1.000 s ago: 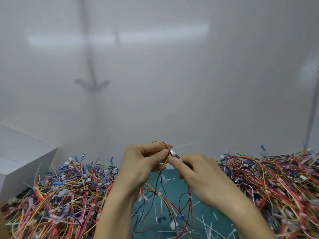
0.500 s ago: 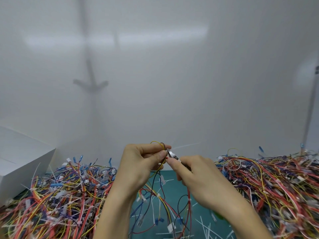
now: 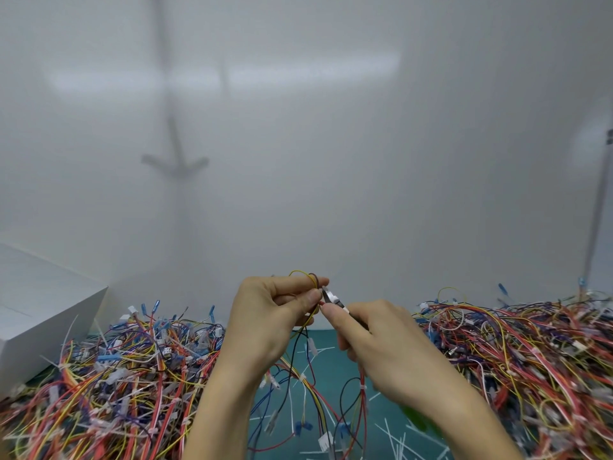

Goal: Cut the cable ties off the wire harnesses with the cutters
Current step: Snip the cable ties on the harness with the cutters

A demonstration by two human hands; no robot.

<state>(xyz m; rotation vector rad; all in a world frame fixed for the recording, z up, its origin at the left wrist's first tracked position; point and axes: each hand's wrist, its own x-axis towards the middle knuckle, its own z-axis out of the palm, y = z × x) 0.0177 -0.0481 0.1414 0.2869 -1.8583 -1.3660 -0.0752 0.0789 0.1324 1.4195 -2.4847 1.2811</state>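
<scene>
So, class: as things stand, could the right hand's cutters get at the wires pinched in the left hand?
Probably yes. The cutters in the right hand already have their tip against the harness at the left hand fingertips, nothing between them. The tie itself is too small to see.

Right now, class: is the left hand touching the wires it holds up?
Touching. The head view shows the left hand pinching the wires between thumb and fingertips, with no gap.

No text, label, brand, number or sign can be read anywhere in the view; the small white tags among the wires are too blurred to tell.
</scene>
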